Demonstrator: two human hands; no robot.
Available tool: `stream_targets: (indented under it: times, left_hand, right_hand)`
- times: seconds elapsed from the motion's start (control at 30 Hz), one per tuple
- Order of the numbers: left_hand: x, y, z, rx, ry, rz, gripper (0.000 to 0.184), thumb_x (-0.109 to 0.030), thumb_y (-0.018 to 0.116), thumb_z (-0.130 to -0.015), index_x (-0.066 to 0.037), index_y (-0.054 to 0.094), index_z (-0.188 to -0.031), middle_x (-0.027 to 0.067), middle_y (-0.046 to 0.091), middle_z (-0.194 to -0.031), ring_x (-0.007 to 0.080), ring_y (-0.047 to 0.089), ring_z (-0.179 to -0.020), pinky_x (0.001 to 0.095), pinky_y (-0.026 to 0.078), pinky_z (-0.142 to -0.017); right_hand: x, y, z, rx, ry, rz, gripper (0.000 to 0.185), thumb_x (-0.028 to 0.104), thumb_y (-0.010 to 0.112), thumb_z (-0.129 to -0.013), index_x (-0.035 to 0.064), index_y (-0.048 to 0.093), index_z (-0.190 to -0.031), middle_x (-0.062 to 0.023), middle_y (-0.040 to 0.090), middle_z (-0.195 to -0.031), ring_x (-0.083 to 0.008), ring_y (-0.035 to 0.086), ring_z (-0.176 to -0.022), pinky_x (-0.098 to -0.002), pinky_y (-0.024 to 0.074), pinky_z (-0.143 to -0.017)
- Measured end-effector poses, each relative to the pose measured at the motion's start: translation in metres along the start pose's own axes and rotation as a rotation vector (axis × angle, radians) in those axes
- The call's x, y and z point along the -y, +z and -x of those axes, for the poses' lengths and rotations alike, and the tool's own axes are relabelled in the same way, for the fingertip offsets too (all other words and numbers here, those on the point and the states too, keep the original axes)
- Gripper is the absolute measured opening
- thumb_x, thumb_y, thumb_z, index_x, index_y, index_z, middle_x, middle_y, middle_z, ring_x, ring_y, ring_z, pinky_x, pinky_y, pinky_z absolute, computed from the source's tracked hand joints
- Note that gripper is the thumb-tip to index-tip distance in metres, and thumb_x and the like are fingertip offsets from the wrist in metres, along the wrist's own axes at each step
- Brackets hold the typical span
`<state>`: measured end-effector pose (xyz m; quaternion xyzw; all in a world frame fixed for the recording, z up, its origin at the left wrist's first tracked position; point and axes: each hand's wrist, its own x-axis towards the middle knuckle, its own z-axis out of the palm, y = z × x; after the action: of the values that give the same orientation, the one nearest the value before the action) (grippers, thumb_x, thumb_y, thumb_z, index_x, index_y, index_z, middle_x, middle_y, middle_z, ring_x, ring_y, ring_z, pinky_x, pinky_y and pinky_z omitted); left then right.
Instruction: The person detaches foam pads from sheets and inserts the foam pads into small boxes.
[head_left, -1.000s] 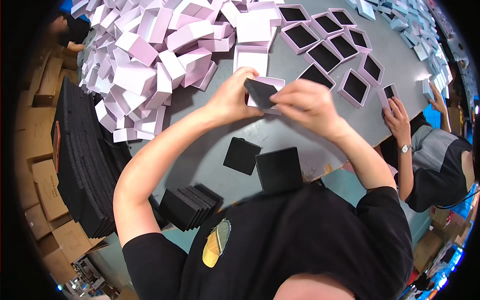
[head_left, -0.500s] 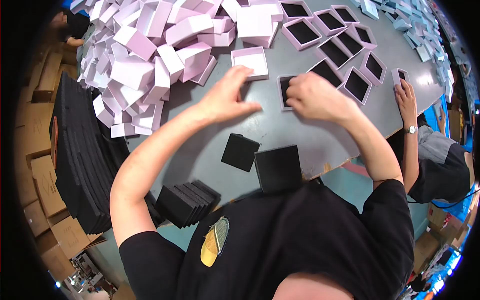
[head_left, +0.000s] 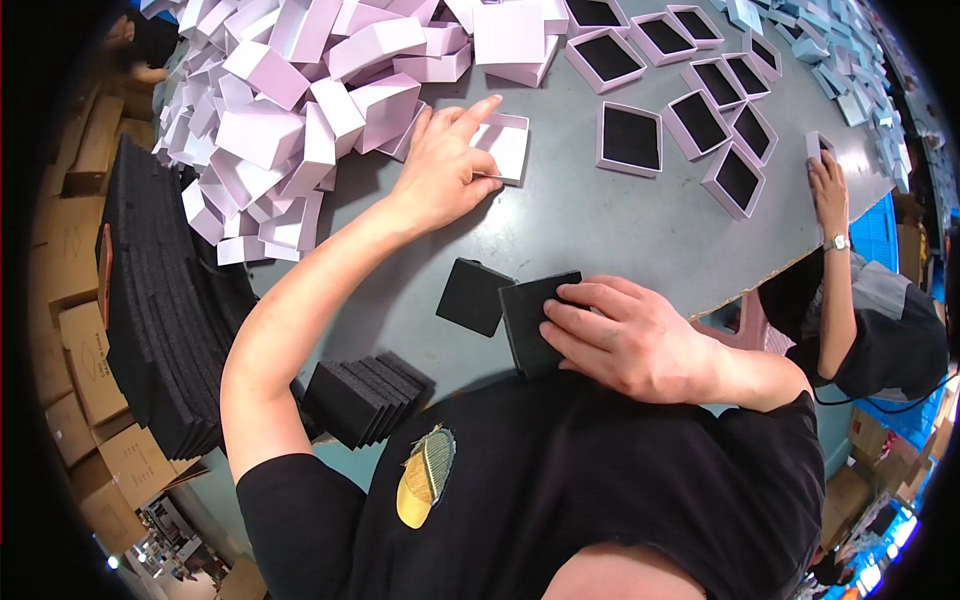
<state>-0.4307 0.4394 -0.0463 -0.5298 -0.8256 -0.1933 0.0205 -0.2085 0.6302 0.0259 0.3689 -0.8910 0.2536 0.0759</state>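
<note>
My left hand (head_left: 440,170) is closed around a pale pink open box (head_left: 512,148), thumb at its near edge and fingers toward the far edge. The box's white inside shows no foam. Close to my body, my right hand (head_left: 635,340) grips a square black foam pad (head_left: 530,325) from its right side; whether more pads lie behind it is hidden. Another black foam square (head_left: 470,297) lies flat on the table just left of it. A leaning row of foam pads (head_left: 365,398) stands at the table's near edge.
Pink boxes (head_left: 265,135) are heaped at the back left. Several foam-filled boxes (head_left: 631,138) stand at centre right. Light-blue boxes (head_left: 850,80) lie far right, near a co-worker's hand (head_left: 828,195) at a small box. Large black foam sheets (head_left: 165,300) are stacked left.
My right hand has gone from a foam-filled box down to the foam pad and taken hold. Filled boxes have shifted right. My left hand has closed on the foamless box, moving it slightly nearer.
</note>
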Motion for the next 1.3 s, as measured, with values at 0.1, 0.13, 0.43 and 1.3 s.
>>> stream_targets:
  times: [0.1,0.13,0.43,1.3]
  left_hand:
    - [0.006,0.002,0.001,0.065,-0.031,0.103,0.005,-0.018,0.079,-0.073,-0.013,0.077,-0.073,0.008,0.048,-0.148,0.0353,0.044,-0.131,0.0646,0.02,-0.116]
    - [0.008,0.002,0.001,0.081,-0.036,0.125,0.006,-0.018,0.08,-0.073,-0.013,0.077,-0.072,0.0081,0.048,-0.148,0.0354,0.044,-0.131,0.0668,0.017,-0.117]
    - [0.003,0.005,-0.005,0.013,-0.067,0.369,0.098,-0.004,0.079,-0.066,-0.01,0.033,-0.152,0.0168,0.051,-0.14,0.0379,0.047,-0.133,0.0431,0.042,-0.112]
    - [0.039,-0.063,0.0,0.268,0.0,-1.075,0.044,-0.015,0.079,-0.068,-0.001,0.069,-0.108,0.0151,0.054,-0.136,0.0262,0.052,-0.125,0.0581,0.032,-0.114]
  right_hand:
    - [0.002,-0.002,0.0,-0.019,0.032,-0.088,0.037,0.014,0.078,-0.074,-0.0017,0.069,-0.107,-0.0156,0.065,-0.112,-0.0335,0.064,-0.106,-0.0446,0.0549,-0.089]
    - [0.002,-0.003,0.0,-0.031,0.053,-0.132,0.036,0.012,0.078,-0.073,-0.0018,0.069,-0.106,-0.0153,0.065,-0.111,-0.0337,0.064,-0.104,-0.0446,0.0552,-0.089]
    - [-0.089,0.004,-0.038,-0.673,0.314,-0.029,0.026,0.004,0.078,-0.073,0.0072,0.078,-0.099,-0.0051,0.066,-0.09,-0.0224,0.064,-0.079,-0.034,0.0523,-0.067]
    - [-0.093,0.045,0.007,0.005,-0.043,0.114,0.039,0.012,0.079,-0.073,0.0022,0.068,-0.109,-0.0098,0.067,-0.105,-0.0257,0.063,-0.097,-0.0391,0.048,-0.09]
